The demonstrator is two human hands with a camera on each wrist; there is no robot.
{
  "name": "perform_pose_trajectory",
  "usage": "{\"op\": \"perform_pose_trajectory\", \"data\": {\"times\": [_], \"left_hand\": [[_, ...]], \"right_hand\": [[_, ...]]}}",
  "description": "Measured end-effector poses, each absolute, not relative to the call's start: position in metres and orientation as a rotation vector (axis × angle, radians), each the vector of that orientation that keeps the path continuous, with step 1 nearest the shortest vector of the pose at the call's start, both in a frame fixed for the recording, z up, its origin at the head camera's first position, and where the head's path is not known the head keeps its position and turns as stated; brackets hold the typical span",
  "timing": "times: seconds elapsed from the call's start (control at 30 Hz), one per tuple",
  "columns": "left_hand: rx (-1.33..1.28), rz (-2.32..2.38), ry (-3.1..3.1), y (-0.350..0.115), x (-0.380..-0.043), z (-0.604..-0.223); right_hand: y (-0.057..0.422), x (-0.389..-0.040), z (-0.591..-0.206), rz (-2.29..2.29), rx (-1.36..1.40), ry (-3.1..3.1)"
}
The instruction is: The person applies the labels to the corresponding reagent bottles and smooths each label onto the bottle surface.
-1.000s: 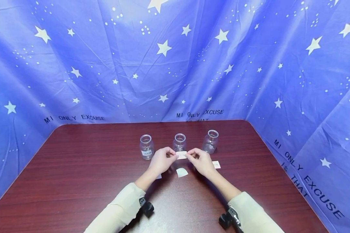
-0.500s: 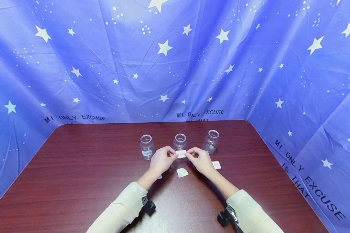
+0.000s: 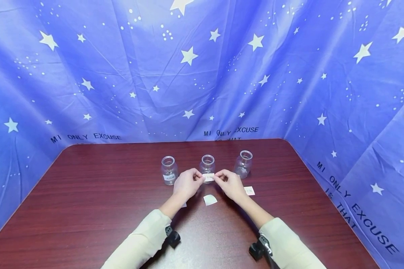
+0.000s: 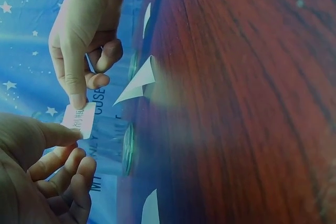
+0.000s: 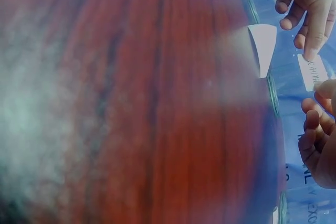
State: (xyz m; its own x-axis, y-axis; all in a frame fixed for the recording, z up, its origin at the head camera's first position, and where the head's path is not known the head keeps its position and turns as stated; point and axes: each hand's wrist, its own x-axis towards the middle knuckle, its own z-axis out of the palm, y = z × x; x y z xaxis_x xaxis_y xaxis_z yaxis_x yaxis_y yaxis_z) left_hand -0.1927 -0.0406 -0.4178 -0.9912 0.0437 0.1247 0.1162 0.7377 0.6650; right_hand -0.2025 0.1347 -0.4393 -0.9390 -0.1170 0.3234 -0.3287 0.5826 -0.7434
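Note:
A small white label [image 3: 208, 177] with dark print stretches between both hands, upright against the front of the middle glass jar [image 3: 207, 163]. My left hand [image 3: 187, 184] pinches its left end between thumb and forefinger. The opposite end is pinched by my right hand [image 3: 231, 184]. In the left wrist view, a thumb presses on the printed face of the label [image 4: 80, 119] at one end. The right wrist view has the label [image 5: 311, 72] between the two hands, and the other fingers are loosely bent. The fingers overlap the jar's lower sides.
To the left stands a glass jar [image 3: 168, 166] bearing a printed label. Another glass jar [image 3: 244, 163] is at the right. A curled white paper [image 3: 210, 200] lies in front of the hands, and a printed white paper [image 3: 250, 191] sits by the right wrist, on the brown table [image 3: 87, 209].
Both hands have shifted slightly left with the label, bringing it a little higher over the middle jar's front. Its print faces the head camera more fully. The jars and loose papers stay put.

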Motion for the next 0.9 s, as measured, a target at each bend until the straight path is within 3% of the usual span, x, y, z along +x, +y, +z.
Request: {"op": "perform_pose_trajectory", "data": {"times": [0.9], "left_hand": [[-0.099,-1.086,-2.827,-0.0380,-0.1967,-0.4171]], "right_hand": [[0.1337,-0.2056,-0.4427,1.291,0.353,-2.537]]}}
